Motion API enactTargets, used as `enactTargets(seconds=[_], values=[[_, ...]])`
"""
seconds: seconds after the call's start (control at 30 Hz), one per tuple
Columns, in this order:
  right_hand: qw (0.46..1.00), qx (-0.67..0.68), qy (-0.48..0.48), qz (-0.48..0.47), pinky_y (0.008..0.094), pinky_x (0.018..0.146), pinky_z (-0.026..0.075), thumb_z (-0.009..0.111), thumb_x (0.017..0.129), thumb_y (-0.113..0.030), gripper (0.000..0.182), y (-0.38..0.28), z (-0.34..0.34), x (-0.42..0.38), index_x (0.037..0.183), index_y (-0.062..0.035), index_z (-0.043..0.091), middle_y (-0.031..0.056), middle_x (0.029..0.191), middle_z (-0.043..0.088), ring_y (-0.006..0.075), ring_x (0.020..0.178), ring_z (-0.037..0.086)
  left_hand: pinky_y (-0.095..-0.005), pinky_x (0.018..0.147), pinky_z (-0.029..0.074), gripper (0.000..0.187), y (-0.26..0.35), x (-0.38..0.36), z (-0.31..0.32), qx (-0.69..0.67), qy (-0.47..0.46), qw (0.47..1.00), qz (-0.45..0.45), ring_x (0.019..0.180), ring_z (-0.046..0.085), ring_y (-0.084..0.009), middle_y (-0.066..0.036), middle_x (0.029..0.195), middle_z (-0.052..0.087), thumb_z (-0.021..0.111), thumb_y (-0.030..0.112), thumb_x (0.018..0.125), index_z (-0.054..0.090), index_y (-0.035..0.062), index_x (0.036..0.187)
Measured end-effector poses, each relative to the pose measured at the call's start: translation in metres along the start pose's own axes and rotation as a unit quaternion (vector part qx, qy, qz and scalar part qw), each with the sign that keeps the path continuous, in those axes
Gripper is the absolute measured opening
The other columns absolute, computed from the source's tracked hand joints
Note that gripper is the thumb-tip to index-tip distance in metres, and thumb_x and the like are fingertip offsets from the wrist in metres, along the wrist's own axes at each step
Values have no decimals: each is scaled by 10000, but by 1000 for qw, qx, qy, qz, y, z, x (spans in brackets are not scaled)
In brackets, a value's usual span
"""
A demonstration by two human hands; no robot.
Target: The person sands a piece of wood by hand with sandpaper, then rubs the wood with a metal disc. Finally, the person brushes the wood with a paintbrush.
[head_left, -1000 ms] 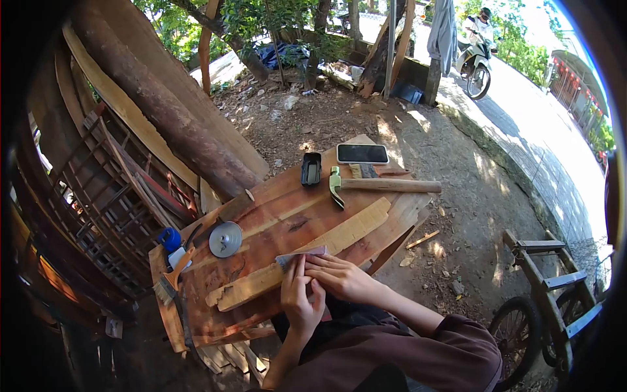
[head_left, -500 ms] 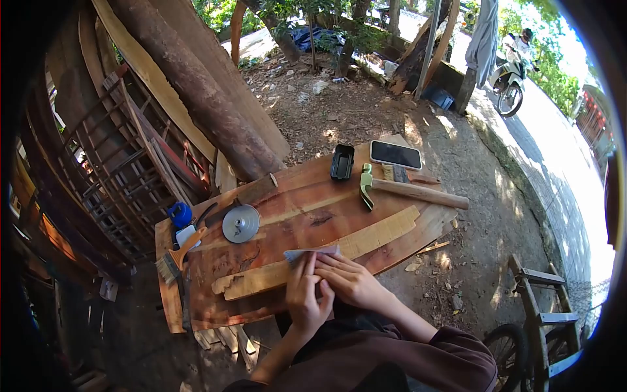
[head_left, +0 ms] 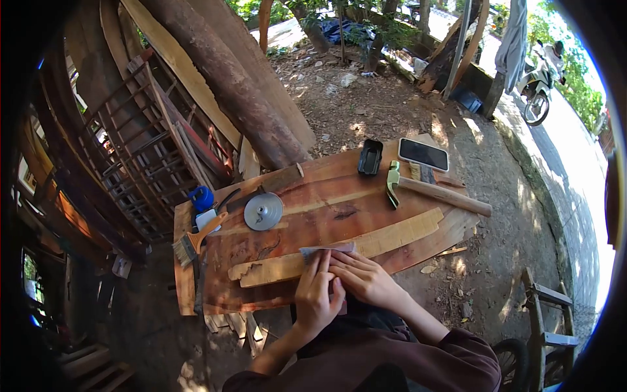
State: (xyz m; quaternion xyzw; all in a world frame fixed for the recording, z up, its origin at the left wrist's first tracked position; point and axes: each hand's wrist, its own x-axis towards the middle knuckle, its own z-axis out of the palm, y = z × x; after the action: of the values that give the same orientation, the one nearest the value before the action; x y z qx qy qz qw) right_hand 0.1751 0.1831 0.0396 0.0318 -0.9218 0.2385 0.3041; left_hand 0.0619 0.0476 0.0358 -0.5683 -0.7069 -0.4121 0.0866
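Observation:
Both hands are together at the near edge of a reddish wooden slab (head_left: pixel 307 209). My left hand (head_left: pixel 318 297) and my right hand (head_left: pixel 363 279) pinch a folded greyish sheet (head_left: pixel 326 249) between their fingers. Beneath the sheet lies a long pale wooden strip (head_left: pixel 398 236) with rough ends. A round metal disc (head_left: pixel 263 212) rests on the slab beyond the strip, to the left. Farther right are a claw hammer (head_left: pixel 444 195) with a green head, a black open case (head_left: pixel 370 157) and a phone (head_left: pixel 423 154).
At the slab's left end are a brush (head_left: pixel 199 239) and a blue-capped container (head_left: pixel 201 197). A second brush (head_left: pixel 423 172) lies by the hammer. A log (head_left: pixel 241 85) leans behind. A wooden ladder (head_left: pixel 552 320) stands right; a person with a motorbike (head_left: pixel 537 98) is on the road.
The view has shifted, so the slab and its objects appear farther right and the left end slightly higher. Both hands still hold the sheet on the strip.

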Motion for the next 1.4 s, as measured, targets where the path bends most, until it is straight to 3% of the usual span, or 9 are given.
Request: enactTargets(seconds=[0.2,0.4,0.53,0.6,0.8,0.87,1.07,1.2,1.4], values=[[998,35,-7,-51,454,1127,443,628,885,-123,343,-10,40,32,1184,43,629,193,1250,667,334,1286,592,-482,995,503,351,-20,-18,-29,98,45,993,-42,1231,606,-424,-255,1357,607,584,93,913,598,-99,1206],[999,-36,13,34,479,1113,456,629,878,-64,314,5,-11,-4,1170,51,639,204,1257,668,343,1273,602,-458,976,520,241,12,18,19,2,47,999,9,1130,645,-414,-254,1325,619,600,102,886,625,-85,1036],[983,-122,65,120,483,1087,480,625,888,-27,242,14,-49,-41,1115,51,661,200,1223,689,352,1232,630,-450,968,517,269,43,45,61,-100,21,993,55,1108,640,-403,-285,1294,619,616,97,856,603,-86,1053],[975,-145,76,150,480,1080,487,627,896,-25,232,7,-61,-47,1110,55,663,202,1226,688,353,1236,628,-438,931,530,491,49,49,77,-123,12,990,75,1050,659,-403,-296,1229,626,604,109,867,578,-104,1309],[992,-75,51,91,473,1088,488,621,883,-8,225,3,-32,-22,1090,65,668,211,1221,688,356,1250,620,-440,901,536,485,30,37,37,-52,36,997,39,997,672,-394,-280,1155,653,590,104,888,569,-84,1334],[998,-40,25,29,470,1111,472,643,817,-22,333,-2,-8,1,1136,74,650,207,1242,681,356,1259,615,-435,927,536,452,13,24,6,-32,17,998,-48,1050,674,-399,-273,1195,656,572,106,922,578,-68,1339],[994,23,-28,-102,448,1123,457,615,849,-107,409,-12,52,53,1210,84,600,239,1286,648,344,1286,594,-465,908,547,393,-36,-8,-53,104,72,986,-110,1052,694,-414,-307,1198,667,583,155,965,624,-71,1285],[994,1,-53,-92,439,1081,488,605,852,-92,373,-2,32,45,1178,89,616,251,1281,648,348,1265,609,-446,885,562,370,-29,11,-33,94,69,991,-69,1007,708,-412,-308,1154,682,594,156,959,638,-98,1223],[991,-94,46,77,465,994,541,654,801,21,306,17,-39,-14,1100,87,642,244,1137,702,393,1133,673,-436,799,569,327,13,61,49,-74,11,997,16,880,718,-382,-288,1054,702,595,163,962,662,-119,1113]])
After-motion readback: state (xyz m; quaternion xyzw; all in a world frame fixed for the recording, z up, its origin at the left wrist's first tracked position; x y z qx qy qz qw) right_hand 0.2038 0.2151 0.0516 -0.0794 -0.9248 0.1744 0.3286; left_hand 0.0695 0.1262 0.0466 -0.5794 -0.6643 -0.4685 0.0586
